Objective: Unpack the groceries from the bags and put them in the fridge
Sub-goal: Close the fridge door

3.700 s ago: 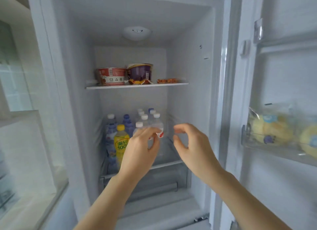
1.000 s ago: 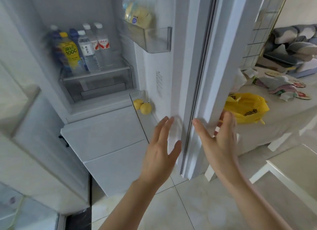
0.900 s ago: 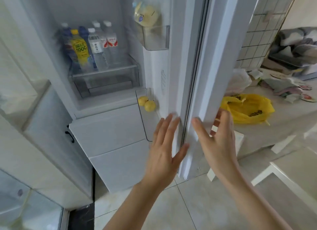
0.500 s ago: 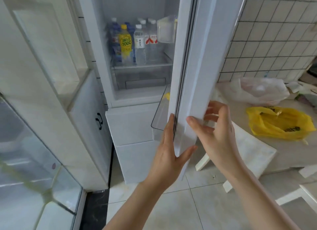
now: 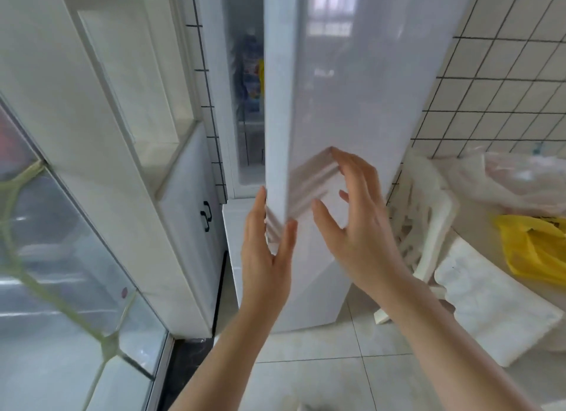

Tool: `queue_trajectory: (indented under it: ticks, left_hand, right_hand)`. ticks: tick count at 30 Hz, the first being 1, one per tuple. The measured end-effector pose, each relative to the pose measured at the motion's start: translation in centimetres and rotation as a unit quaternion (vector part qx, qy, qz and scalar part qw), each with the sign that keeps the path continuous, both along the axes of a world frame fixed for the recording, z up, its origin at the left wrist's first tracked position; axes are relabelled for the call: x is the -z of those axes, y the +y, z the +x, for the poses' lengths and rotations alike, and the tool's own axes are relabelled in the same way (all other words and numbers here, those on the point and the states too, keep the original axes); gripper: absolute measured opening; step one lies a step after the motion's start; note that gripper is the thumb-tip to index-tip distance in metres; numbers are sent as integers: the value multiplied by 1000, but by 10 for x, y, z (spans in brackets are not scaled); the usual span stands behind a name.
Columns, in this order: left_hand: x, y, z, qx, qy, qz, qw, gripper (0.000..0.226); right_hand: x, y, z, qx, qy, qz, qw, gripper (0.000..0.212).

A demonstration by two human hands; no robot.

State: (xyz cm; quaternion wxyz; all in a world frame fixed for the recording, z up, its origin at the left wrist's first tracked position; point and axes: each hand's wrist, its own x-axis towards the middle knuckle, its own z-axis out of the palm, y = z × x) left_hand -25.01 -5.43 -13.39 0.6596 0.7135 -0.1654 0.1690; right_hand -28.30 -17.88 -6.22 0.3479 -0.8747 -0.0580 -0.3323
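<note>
The white fridge door [image 5: 352, 88] stands nearly closed, leaving a narrow gap on its left. Through that gap a few bottles [image 5: 251, 64] show on a shelf inside the fridge. My left hand [image 5: 268, 245] lies flat with straight fingers against the door's lower edge, thumb on the front face. My right hand [image 5: 355, 214] hovers at the door's front, fingers spread and lightly bent, holding nothing. A yellow grocery bag [image 5: 533, 245] and a clear plastic bag [image 5: 517, 180] lie on the table at the right.
A white cabinet [image 5: 107, 134] with glass panes flanks the fridge on the left. A white plastic stool [image 5: 428, 214] stands between fridge and table. A white cloth [image 5: 496, 300] hangs off the table edge. Tiled wall at the right, tiled floor below.
The fridge door has swung from wide open to almost closed, both hands moving with its edge. The view has turned left and most bottles are now hidden behind the door.
</note>
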Motion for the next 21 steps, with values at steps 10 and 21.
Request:
queue_trajectory:
  ticks: [10, 21]
  left_hand:
    - [-2, 8, 107, -142, 2, -68, 988, 56]
    - [-11, 5, 234, -252, 31, -92, 963, 37]
  right_hand:
    - [22, -8, 120, -57, -93, -181, 977, 54]
    - [23, -33, 264, -93, -191, -374, 903, 49]
